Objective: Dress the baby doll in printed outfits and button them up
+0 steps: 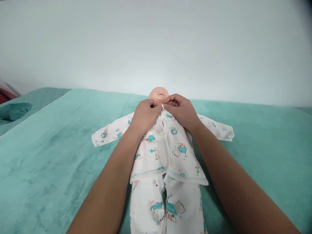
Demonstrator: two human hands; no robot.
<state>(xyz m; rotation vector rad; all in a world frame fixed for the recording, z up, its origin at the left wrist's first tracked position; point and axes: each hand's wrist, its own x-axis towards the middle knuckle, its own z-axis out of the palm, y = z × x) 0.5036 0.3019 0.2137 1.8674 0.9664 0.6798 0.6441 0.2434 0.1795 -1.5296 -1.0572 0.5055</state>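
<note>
A baby doll (159, 94) lies on its back, its head at the far end. It is dressed in a white baby shirt (156, 152) with teal and red animal prints, sleeves spread to both sides, and matching pants (182, 208). At the collar, just below the doll's chin, my left hand (147, 113) pinches one edge of the shirt front. My right hand (181, 109) pinches the other edge there, close beside it. Fingertips hide the exact point at the neckline. Lower down, the shirt's front edges meet loosely and part near the hem.
A teal plush cover (60, 156) spreads under the doll. Behind it rises a plain white wall (156, 42). At the far left are a dark teal fold or object (16, 111) and something red (6, 96) at the picture's edge.
</note>
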